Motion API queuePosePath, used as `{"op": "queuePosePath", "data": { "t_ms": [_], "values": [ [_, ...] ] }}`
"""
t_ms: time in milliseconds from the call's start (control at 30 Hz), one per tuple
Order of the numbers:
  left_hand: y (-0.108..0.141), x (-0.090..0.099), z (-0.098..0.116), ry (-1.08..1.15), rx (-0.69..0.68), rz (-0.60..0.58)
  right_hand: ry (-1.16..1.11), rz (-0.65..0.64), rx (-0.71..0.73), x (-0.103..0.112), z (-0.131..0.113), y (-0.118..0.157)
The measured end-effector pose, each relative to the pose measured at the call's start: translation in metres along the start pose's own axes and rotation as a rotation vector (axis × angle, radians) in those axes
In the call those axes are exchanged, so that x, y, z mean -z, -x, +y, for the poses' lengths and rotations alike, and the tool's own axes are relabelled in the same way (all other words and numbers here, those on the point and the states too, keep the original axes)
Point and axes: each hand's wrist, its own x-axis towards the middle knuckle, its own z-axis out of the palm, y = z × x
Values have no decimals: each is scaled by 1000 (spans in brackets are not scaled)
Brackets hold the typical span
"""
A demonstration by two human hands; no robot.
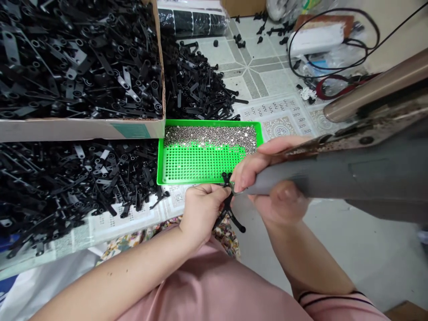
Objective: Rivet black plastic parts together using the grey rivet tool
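Observation:
My left hand pinches a black plastic part with several arms, just in front of the green tray. Wrapped around a grey, thick-bodied power screwdriver, my right hand has its fingers near the tool's front end. The tool's tip meets or nearly touches the middle of the black part, where fingers partly hide it. Behind both hands lies the green perforated tray, with many tiny shiny metal pieces, which look like screws, heaped along its far side.
A cardboard box full of black plastic parts stands at the left, with more parts piled around it. Film-wrapped rolls lie behind. A black cable and red-handled tool are at the back right, beside a brown tube.

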Motion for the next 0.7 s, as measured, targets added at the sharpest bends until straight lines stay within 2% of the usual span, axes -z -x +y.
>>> {"op": "queuePosePath", "data": {
  "t_ms": [67, 100, 133, 267, 333, 500, 700],
  "values": [
    [0, 1, -2, 12, -1, -7, -101, -101, 35, 2, 0, -1],
    [0, 1, -3, 21, 3, -9, -145, -107, 57, 4, 0, -3],
    [0, 2, -4, 35, 9, -8, -171, -63, 85, 6, 0, -5],
    [0, 4, -7, 134, 45, 33, -165, 279, 228, 20, 7, -20],
    [1, 3, -7, 157, 65, 46, -131, 341, 220, 27, 17, -25],
    [2, 2, -5, 127, 55, 32, -107, 353, 201, 32, 38, -27],
    [2, -2, -5, 179, 42, 55, -135, 339, 228, 34, 44, -29]
  ]
}}
